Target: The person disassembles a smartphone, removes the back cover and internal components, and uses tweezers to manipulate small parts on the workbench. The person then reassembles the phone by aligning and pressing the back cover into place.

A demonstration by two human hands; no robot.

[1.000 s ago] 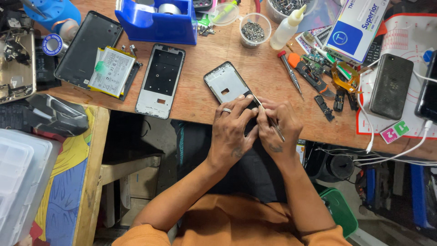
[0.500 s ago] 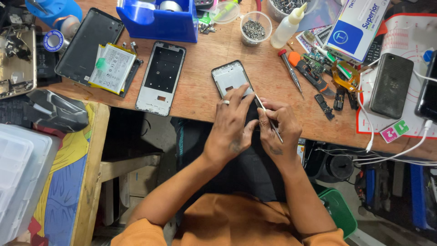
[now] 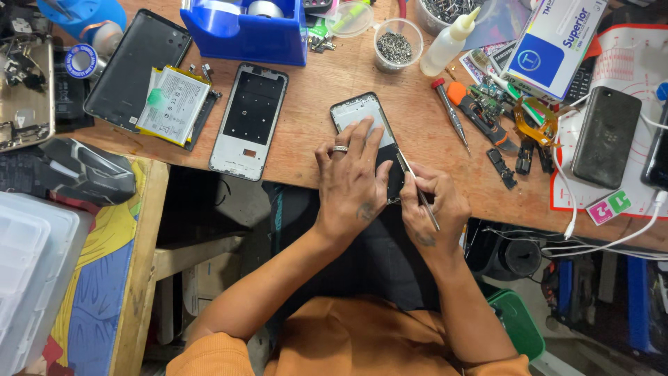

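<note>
An opened smartphone point(image 3: 362, 115) lies at the front edge of the wooden workbench point(image 3: 306, 125). My left hand point(image 3: 351, 182), with a ring on one finger, presses flat on its lower half and holds it down. My right hand point(image 3: 431, 209) grips thin metal tweezers point(image 3: 416, 188), their tip touching the phone's right edge beside my left hand. The phone's lower part is hidden under my fingers.
A white phone frame point(image 3: 250, 118), a battery point(image 3: 174, 104) on a black back cover point(image 3: 136, 66), a blue tape dispenser point(image 3: 243, 28), a cup of screws point(image 3: 396, 45), a glue bottle point(image 3: 449, 42), a screwdriver point(image 3: 451, 115), a box point(image 3: 553, 45) and a dark phone point(image 3: 605, 136) crowd the bench.
The view has shifted slightly. My left hand has spread flatter over the phone, and the tweezers in my right hand have moved along the phone's right edge.
</note>
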